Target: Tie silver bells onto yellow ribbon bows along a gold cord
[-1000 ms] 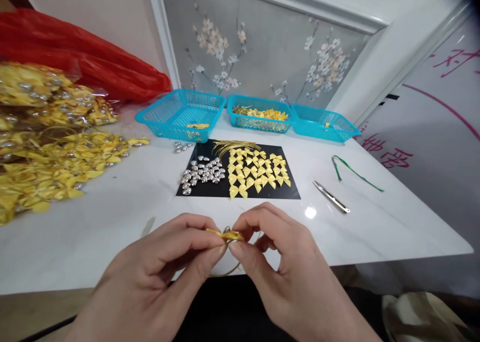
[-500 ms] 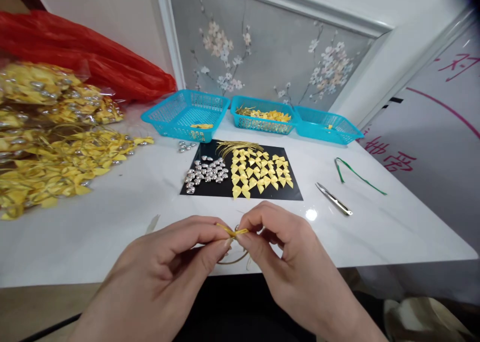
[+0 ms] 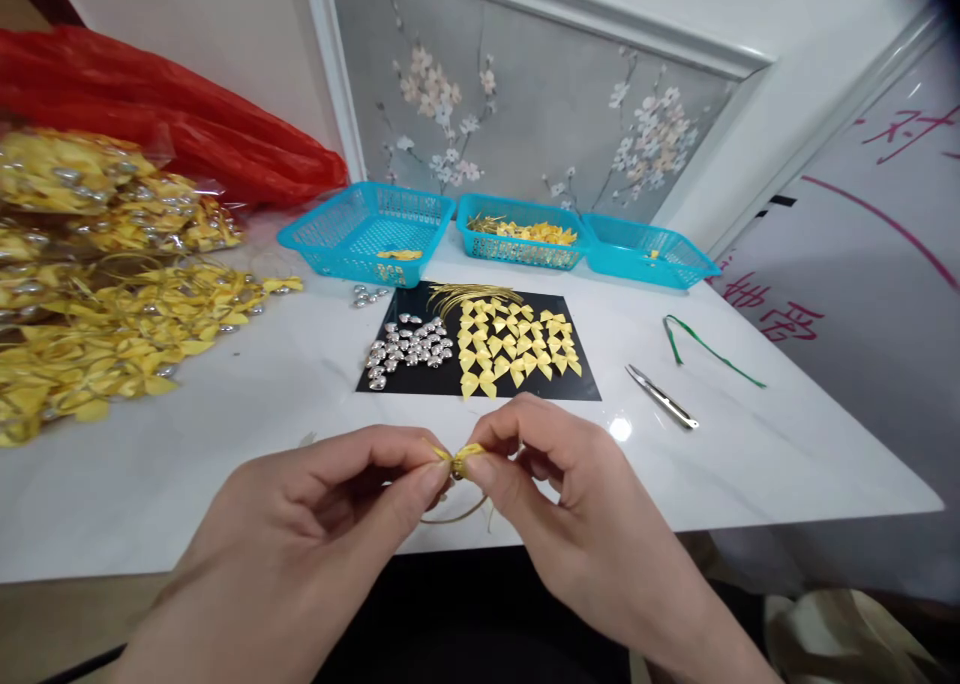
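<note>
My left hand (image 3: 352,524) and my right hand (image 3: 562,484) meet above the table's front edge. Both are closed, pinching a small yellow ribbon bow (image 3: 471,451) from its two sides. A thin gold cord (image 3: 459,517) loops below the fingertips. Part of a silver bead shows under the bow, mostly hidden by fingers. Beyond my hands lies a black mat (image 3: 420,382). On it are silver beads (image 3: 412,344) at the left, rows of yellow bows (image 3: 517,344) at the right and a bundle of gold cords (image 3: 472,294) along the back.
Blue baskets (image 3: 300,244) stand against the back panel, one holding many yellow pieces (image 3: 525,231). Small thread snippers (image 3: 661,396) and a green tie (image 3: 712,349) lie at the right. Yellow beaded pieces (image 3: 112,334) are heaped at the left, before a red bag (image 3: 172,114).
The bow between my fingertips has turned and looks more bunched. Both hands have shifted slightly left and stay pinched. The whole view has moved a little.
</note>
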### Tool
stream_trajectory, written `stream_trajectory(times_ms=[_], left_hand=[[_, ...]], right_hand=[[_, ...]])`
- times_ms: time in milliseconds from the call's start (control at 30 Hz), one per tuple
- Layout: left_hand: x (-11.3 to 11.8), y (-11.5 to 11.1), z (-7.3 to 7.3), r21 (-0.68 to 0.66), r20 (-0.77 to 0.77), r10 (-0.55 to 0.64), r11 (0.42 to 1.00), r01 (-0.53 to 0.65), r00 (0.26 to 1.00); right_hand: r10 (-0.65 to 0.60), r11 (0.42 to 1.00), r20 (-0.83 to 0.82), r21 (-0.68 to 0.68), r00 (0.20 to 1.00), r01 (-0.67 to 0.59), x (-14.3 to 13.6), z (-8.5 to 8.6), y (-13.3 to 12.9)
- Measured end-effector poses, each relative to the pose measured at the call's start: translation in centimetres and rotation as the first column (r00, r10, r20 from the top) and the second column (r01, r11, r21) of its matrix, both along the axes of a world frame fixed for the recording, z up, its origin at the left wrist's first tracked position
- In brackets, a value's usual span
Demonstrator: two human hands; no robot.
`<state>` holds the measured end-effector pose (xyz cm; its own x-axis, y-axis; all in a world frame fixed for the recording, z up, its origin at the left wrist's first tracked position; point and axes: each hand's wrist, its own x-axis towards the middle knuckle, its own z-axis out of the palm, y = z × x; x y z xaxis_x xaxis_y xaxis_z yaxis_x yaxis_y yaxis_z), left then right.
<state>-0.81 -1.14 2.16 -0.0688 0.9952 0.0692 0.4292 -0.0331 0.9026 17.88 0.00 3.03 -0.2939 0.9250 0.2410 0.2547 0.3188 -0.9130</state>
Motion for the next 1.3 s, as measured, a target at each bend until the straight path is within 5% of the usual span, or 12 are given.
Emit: stream_trajectory(times_ms=[333,700,1100,1300], left_hand=[[-0.2,-0.7,-0.7,0.091,-0.074,0.092,0.992,-0.085,0.993],[0.1,-0.5,-1.2,0.316,-0.239,0.112,0.948,-0.032,0.964],[0.4,-0.9,-0.4,0.212,-0.103,0.044,0.977,-0.021,0.994],[0.0,-1.0,-0.4,0.138,0.012,0.102,0.985,-0.102,0.995]], right_hand=[[0.064,0.998,0.03,-0.023,0.997,-0.064,1.3,-1.0,0.2],[-0.042,0.981,0.118,0.194,0.992,0.018,0.2,0.2,-0.7],[-0.186,0.901,0.106,0.415,0.977,0.126,-2.4,-0.8,-1.7],[-0.163,0.88,0.172,0.47,0.972,0.065,-1.9,-2.3,-3.0]])
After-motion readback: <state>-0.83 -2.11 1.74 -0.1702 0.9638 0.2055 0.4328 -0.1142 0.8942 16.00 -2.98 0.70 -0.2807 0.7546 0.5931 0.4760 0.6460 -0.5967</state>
